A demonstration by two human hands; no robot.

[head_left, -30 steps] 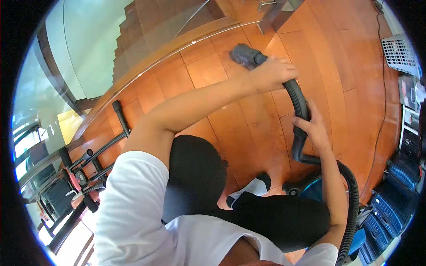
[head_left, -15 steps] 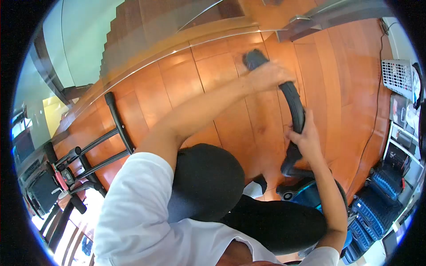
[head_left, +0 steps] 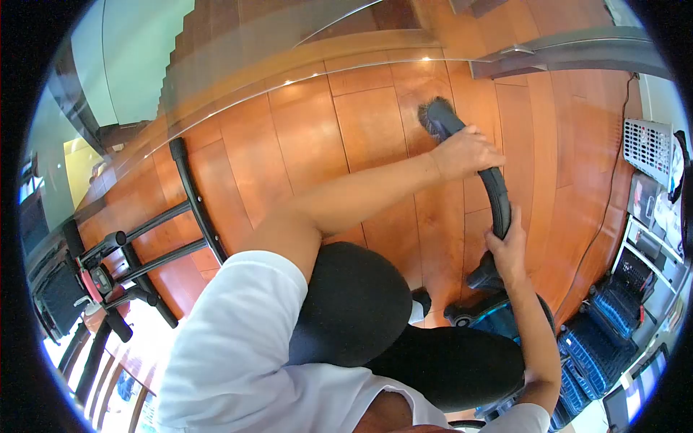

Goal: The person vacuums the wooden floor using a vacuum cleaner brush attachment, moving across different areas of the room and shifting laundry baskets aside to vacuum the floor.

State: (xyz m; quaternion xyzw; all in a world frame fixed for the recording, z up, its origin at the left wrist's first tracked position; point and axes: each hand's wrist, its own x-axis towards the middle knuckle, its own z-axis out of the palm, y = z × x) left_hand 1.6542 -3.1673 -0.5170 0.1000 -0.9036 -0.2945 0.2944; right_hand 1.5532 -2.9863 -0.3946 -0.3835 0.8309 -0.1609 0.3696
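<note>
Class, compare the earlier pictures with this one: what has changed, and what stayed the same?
The brush head and left hand have shifted down and right in the picture, and the right hand down; the view shifted too, so travel over the floor is unclear. The sock is now mostly hidden behind the left knee. Both hands stay on the black handle; nothing was taken up or released.

Vacuum handle (head_left: 497, 196): black; brush head (head_left: 443, 117): dark grey; floor (head_left: 375, 130): orange-brown, plank-lined; shirt (head_left: 245, 325): white; trousers (head_left: 350, 303): black; basket (head_left: 646, 148): white, dotted perforations
</note>
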